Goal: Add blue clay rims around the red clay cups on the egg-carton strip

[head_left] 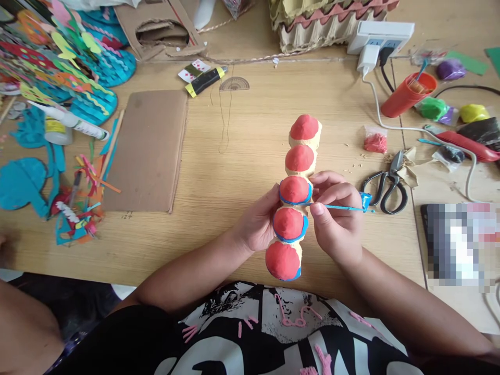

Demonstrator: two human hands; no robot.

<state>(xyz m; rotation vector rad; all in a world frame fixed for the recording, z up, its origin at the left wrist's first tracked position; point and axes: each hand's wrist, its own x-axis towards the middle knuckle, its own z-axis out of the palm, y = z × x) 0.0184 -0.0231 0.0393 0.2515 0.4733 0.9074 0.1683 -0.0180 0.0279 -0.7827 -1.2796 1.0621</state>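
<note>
My left hand [261,221] grips a strip of egg carton [299,169] from its left side. The strip has several cups in a row, each capped with a red dome [294,188]. Blue clay [306,225] edges the lower rims of the three nearest cups. In my right hand [338,213] is a thin blue stick [339,207], pinched between thumb and fingers. Its left end lies against the strip just below the middle dome. The right fingertips are close to the strip's right edge; whether they touch it I cannot tell.
Black-handled scissors [386,185] and a small blue lump [365,200] lie right of my hand. Farther right stand a red cup [410,94] and a power strip [380,37] with cables. Cardboard [146,151] lies left, beside paper scraps [84,208]. Egg trays [320,31] are stacked behind.
</note>
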